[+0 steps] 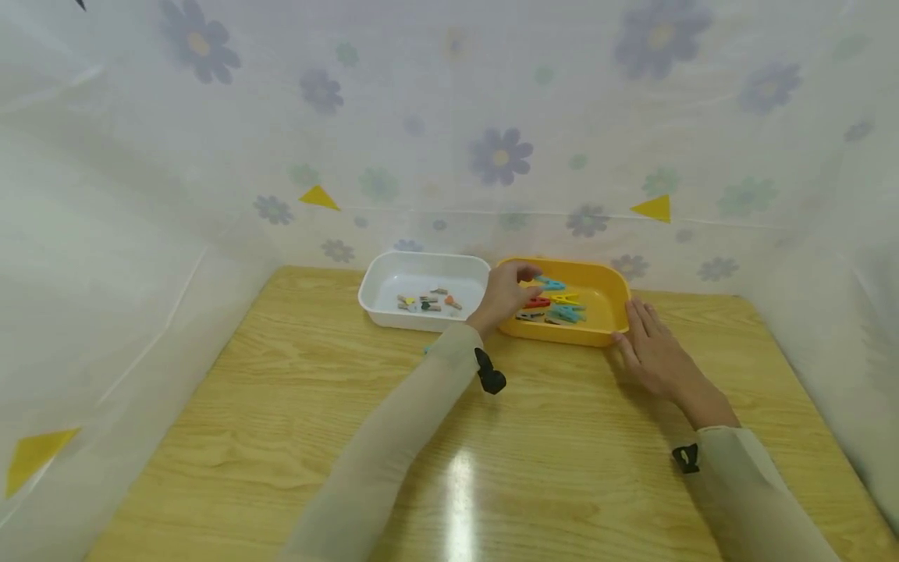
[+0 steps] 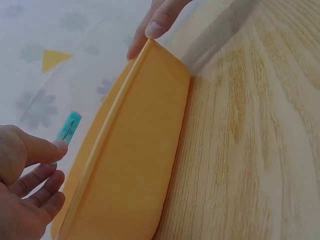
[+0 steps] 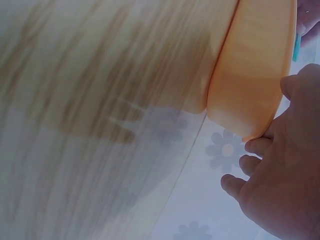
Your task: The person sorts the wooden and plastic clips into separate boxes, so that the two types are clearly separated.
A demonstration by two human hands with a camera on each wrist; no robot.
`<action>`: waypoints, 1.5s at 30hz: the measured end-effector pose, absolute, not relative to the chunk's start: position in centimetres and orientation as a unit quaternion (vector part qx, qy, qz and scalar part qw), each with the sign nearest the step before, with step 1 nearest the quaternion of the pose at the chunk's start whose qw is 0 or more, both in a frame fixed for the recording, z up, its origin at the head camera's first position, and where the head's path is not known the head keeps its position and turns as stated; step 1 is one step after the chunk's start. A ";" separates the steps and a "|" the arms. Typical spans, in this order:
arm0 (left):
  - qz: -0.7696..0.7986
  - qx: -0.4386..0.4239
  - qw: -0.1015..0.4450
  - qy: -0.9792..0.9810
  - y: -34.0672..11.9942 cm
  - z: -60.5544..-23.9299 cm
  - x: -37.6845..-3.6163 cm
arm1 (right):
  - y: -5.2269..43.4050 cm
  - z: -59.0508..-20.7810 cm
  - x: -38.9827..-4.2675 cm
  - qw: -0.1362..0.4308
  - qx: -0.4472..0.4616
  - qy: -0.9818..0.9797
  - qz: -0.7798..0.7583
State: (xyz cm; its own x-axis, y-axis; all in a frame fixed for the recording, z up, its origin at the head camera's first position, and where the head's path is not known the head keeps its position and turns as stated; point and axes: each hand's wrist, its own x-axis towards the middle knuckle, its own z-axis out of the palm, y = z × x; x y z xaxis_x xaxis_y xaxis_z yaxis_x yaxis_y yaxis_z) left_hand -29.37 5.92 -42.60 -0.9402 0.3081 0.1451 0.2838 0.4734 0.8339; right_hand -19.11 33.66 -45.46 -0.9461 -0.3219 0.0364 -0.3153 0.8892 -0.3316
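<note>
My left hand (image 1: 504, 295) is over the left part of a yellow tray (image 1: 609, 300), pinching a teal clothespin (image 2: 70, 129) between thumb and fingers. Below it in the tray lie a red clothespin (image 1: 539, 302), a yellow clothespin (image 1: 566, 298) and several teal clothespins (image 1: 567, 313). Near the tray's front left are some pieces with wooden-coloured edges, partly covered by the others. My right hand (image 1: 656, 355) rests against the tray's right end, thumb at the near corner and fingers along the outer wall.
Left of the yellow tray stands a white tray (image 1: 379, 303) holding several small wooden clips (image 1: 428, 300) with coloured ornaments. A small teal bit (image 1: 426, 349) shows on the wooden table (image 1: 555, 460) beside my left sleeve. A flowered curtain (image 1: 421, 117) hangs behind.
</note>
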 end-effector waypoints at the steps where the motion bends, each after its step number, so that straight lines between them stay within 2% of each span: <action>1: 0.485 0.170 0.013 0.857 6.1 -42.8 -29.5 | 33.7 -45.5 -19.1 0.010 -0.163 0.972 -0.169; 12: 0.497 0.145 0.032 0.855 6.8 -44.3 -30.9 | 33.3 -45.2 -18.8 0.017 -0.161 0.972 -0.173; 27: 0.502 0.080 0.023 0.861 8.1 -44.8 -32.6 | 33.4 -45.1 -19.0 0.018 -0.160 0.972 -0.172; 45: 0.489 0.091 0.023 0.867 8.4 -44.9 -33.2 | 33.2 -44.9 -18.8 0.016 -0.155 0.974 -0.166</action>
State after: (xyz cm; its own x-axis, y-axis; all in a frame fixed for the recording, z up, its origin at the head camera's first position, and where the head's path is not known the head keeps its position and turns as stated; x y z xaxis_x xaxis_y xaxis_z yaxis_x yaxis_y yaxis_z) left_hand -33.19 8.40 -44.90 -0.9823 0.1804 0.0496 0.1358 0.5051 0.8523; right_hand -18.81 33.21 -44.89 -0.9514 -0.3071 0.0208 -0.2967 0.8971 -0.3275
